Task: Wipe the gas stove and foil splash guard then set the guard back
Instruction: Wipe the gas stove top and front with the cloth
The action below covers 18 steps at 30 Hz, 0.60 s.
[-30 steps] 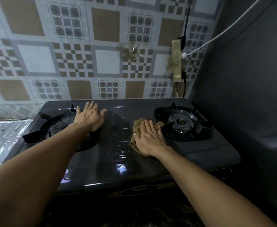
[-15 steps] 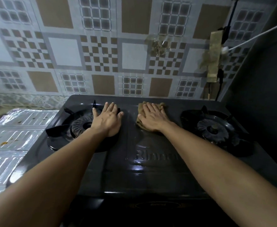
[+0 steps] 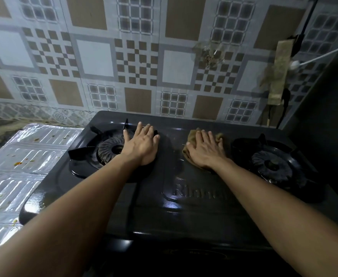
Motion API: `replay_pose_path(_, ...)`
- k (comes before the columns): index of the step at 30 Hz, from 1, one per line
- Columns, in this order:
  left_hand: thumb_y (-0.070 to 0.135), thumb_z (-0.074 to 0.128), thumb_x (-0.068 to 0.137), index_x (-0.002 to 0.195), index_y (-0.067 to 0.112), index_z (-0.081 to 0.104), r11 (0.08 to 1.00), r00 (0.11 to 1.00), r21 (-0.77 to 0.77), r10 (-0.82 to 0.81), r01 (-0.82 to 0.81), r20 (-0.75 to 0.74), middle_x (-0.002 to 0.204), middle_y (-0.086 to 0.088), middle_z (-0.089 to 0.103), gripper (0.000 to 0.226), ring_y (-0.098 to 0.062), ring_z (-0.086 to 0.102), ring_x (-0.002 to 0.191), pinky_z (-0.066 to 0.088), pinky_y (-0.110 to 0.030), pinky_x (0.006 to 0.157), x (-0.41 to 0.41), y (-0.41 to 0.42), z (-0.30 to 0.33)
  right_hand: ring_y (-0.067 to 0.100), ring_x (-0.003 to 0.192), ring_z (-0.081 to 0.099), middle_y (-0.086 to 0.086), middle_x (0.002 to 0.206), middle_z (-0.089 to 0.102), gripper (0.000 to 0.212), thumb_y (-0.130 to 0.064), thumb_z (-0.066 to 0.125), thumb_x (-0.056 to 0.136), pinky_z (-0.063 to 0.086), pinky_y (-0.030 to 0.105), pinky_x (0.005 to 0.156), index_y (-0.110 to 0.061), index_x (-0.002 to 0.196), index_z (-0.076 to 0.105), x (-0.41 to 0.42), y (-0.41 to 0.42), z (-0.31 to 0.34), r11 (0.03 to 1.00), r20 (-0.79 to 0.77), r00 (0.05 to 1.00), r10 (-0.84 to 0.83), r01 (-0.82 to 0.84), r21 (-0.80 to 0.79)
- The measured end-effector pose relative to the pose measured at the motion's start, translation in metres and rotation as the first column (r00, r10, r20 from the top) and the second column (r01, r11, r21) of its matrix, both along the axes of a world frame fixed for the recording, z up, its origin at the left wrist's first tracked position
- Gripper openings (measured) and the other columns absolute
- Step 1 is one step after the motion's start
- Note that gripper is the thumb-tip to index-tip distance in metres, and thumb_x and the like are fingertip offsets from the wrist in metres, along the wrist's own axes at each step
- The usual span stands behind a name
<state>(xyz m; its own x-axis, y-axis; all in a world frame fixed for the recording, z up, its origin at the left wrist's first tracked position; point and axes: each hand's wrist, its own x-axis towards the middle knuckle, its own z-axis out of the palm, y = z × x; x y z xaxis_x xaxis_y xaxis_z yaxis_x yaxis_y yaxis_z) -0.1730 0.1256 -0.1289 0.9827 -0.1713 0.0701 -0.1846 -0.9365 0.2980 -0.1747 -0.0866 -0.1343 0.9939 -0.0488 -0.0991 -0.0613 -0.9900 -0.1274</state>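
Observation:
A black two-burner gas stove [image 3: 184, 212] fills the middle of the view, its top wet and shiny. My left hand [image 3: 142, 145] lies flat, fingers spread, on the stove beside the left burner [image 3: 109, 149]. My right hand [image 3: 205, 149] presses flat on a brown cloth [image 3: 192, 136] at the stove's back centre, just left of the right burner [image 3: 274, 164]. The foil splash guard [image 3: 20, 168] lies flat on the counter to the left of the stove, with food specks on it.
A patterned tile wall [image 3: 136, 56] rises right behind the stove. At the right stands a dark wall [image 3: 328, 120], with a taped socket strip [image 3: 280, 72] and a white cable [image 3: 324, 54] near the corner.
My right hand slid the cloth from beside the right burner to the stove's back centre, then shifted slightly right. The view swung left, bringing the foil guard in. My left hand stayed put.

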Motion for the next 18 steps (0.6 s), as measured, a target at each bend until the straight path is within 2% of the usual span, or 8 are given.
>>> replay_pose_path(6,0.036,0.018,0.103,0.151,0.013,0.023,1.0,1.0,-0.021,0.008,-0.008,0.012,0.162,0.003,0.014,0.053,-0.017,-0.005,0.15,-0.007,-0.06,0.116,0.0,0.0,0.001,0.02,0.149,-0.002,-0.001,0.163,0.001,0.065,-0.05,0.016,0.099,0.0,0.054,0.118,-0.016,0.154,0.008,0.026,0.065,0.002,0.949,0.006,0.95,0.312,-0.311,-0.053)
replay_pose_path(9,0.036,0.017,0.103,0.151,0.012,0.023,0.999,1.0,-0.035,0.008,-0.008,0.006,0.162,0.003,0.015,0.054,-0.016,-0.005,0.15,-0.007,-0.059,0.116,0.001,0.001,-0.001,0.019,0.149,-0.004,0.0,0.163,0.0,0.067,-0.05,0.015,0.099,-0.002,0.054,0.118,-0.015,0.154,0.004,-0.004,0.073,0.002,0.929,0.017,0.929,0.369,-0.368,-0.036)
replay_pose_path(12,0.036,0.017,0.103,0.151,0.012,0.023,0.999,1.0,-0.053,0.0,0.0,0.006,0.162,0.002,0.015,0.054,-0.016,-0.005,0.15,-0.006,-0.059,0.116,0.002,0.003,0.0,0.016,0.149,-0.006,0.0,0.163,0.001,0.063,-0.045,0.02,0.1,-0.006,0.048,0.119,-0.017,0.154,0.006,-0.055,0.06,0.001,0.915,0.065,0.913,0.402,-0.403,-0.003)
replay_pose_path(15,0.036,0.017,0.103,0.15,0.012,0.024,0.999,1.0,-0.048,-0.005,0.006,0.012,0.162,0.002,0.015,0.053,-0.017,-0.005,0.15,-0.005,-0.06,0.116,0.002,0.002,0.0,0.012,0.148,-0.01,-0.004,0.162,-0.006,0.065,-0.049,0.018,0.099,-0.008,0.044,0.119,-0.018,0.155,0.003,-0.087,0.034,-0.002,0.937,0.045,0.936,0.35,-0.35,0.002)
replay_pose_path(18,0.036,0.017,0.103,0.15,0.011,0.023,0.999,1.0,-0.034,-0.006,0.006,0.003,0.162,0.001,0.015,0.054,-0.019,-0.006,0.15,-0.004,-0.061,0.115,0.001,0.003,0.001,0.014,0.148,-0.009,-0.004,0.162,-0.007,0.068,-0.054,0.017,0.098,-0.006,0.047,0.119,-0.018,0.154,0.002,-0.077,0.008,0.0,0.986,0.021,0.986,0.165,-0.165,-0.008)
